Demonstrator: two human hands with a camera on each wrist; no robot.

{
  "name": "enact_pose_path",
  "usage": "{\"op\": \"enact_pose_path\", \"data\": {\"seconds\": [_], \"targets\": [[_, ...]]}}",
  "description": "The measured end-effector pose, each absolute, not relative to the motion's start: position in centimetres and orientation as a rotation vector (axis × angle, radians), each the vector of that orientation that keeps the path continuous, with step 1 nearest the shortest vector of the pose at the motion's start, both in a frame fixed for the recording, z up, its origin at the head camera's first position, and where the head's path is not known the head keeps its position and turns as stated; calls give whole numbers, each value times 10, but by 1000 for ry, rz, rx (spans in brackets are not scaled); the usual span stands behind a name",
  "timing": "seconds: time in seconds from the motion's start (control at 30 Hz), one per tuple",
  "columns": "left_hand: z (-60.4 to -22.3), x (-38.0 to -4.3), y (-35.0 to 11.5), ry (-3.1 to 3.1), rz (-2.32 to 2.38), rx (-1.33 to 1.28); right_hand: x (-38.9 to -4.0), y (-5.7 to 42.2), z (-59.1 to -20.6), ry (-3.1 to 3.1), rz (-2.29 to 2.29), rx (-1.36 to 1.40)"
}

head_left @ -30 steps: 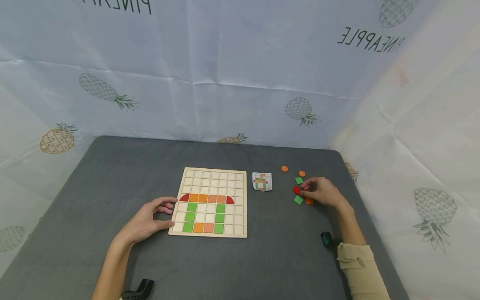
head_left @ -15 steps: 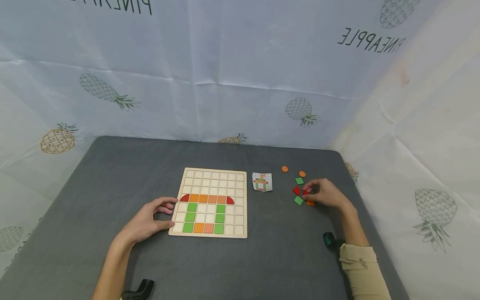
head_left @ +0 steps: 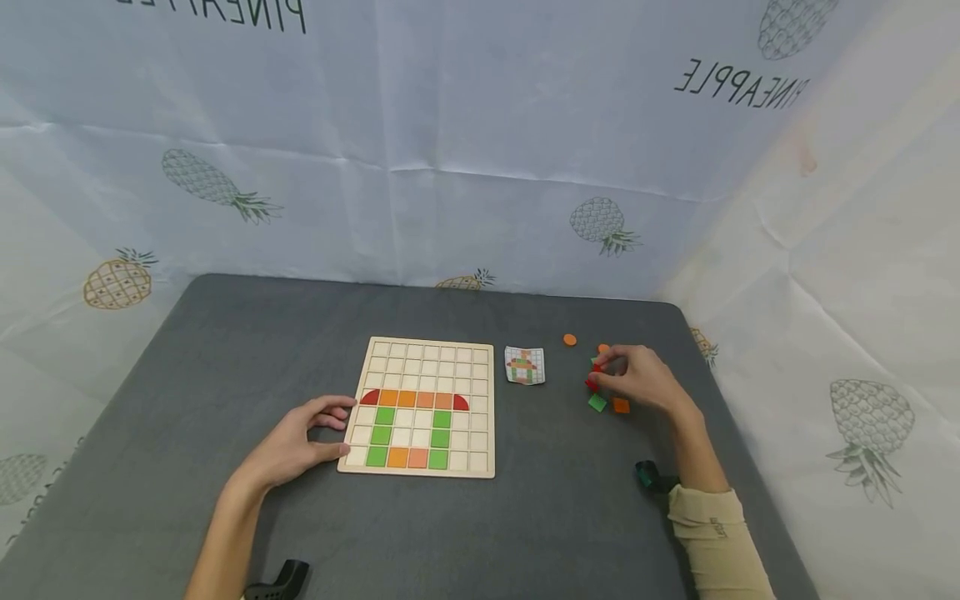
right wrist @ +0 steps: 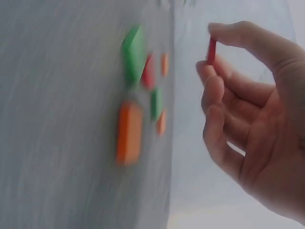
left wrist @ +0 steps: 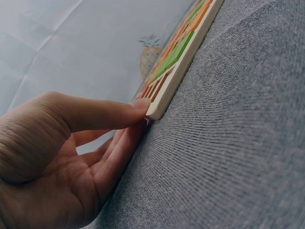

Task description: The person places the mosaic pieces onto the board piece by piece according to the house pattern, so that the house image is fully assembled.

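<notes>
A wooden grid board [head_left: 480,417] lies left of centre on the table in the head view. Green, orange and pinkish-orange square tiles fill some of its cells, with a red rounded tile [head_left: 461,402] at the row's right end. My left hand [head_left: 288,442] rests at the board's left side, its thumb and fingertips touching the edge with fingers loosely extended. Between thumb and fingertip, my right hand [right wrist: 257,95] pinches a small red tile [right wrist: 211,51], raised over the loose pieces in the right wrist view.
Below the right hand lie a green tile [head_left: 597,402], an orange tile [head_left: 621,406] and another red tile [right wrist: 148,71]. Orange discs, one at the back [head_left: 570,340], lie farther off. A printed pattern card [head_left: 524,366] sits just right of the board.
My right hand has lifted a red tile from the loose pieces and moved slightly left and back with it, uncovering the orange tile. The left hand and board stay put.
</notes>
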State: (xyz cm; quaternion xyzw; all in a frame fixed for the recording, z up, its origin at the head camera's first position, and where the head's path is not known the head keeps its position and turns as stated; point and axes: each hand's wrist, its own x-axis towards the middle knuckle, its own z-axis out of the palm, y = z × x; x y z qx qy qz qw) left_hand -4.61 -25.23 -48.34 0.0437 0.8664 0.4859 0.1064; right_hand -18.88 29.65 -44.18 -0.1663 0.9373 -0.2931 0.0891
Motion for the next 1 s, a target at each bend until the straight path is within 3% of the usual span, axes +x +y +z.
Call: {"op": "enact_pose_path", "data": {"seconds": [0.47,1.0], "targets": [[-484,-48,-252,2550,1423,104,-198,166,-428,2589,-1079,-1108],[-481,-46,-252,2548,1410,132,-218,44,-442,2324,-891,-1287]]}}
